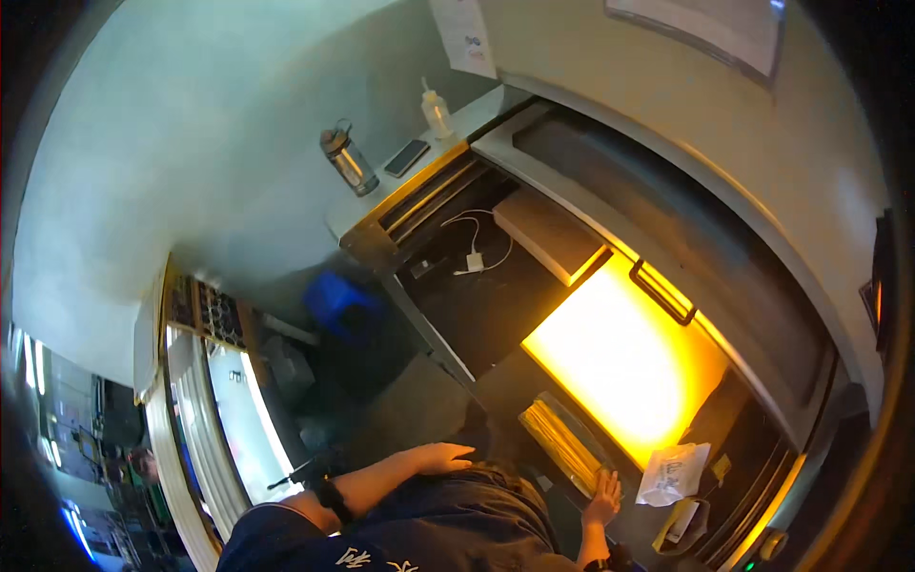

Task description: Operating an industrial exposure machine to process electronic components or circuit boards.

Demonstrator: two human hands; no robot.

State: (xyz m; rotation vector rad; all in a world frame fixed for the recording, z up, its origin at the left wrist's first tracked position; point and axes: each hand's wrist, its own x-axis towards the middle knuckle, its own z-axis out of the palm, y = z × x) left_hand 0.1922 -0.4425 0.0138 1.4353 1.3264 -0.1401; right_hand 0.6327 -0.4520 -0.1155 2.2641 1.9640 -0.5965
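My left hand (444, 458) lies flat in front of my body, fingers stretched out, with nothing in it. My right hand (602, 500) rests with spread fingers at the near end of a long clear pack of thin yellowish strips (560, 440); whether it presses on the pack I cannot tell. The pack lies along the near edge of a brightly glowing yellow-white light panel (620, 353). Right of my right hand sit a crumpled white plastic bag (673, 474) and a small open pouch or box (682, 526).
A brown box (548, 234) and a white cable with plug (475, 260) lie on the dark surface beyond. On the ledge are a metal drink bottle (351, 164), a phone (407, 158) and a squeeze bottle (436, 112). A raised lid with handle (662, 292) borders the panel; a blue stool (341, 303) stands left.
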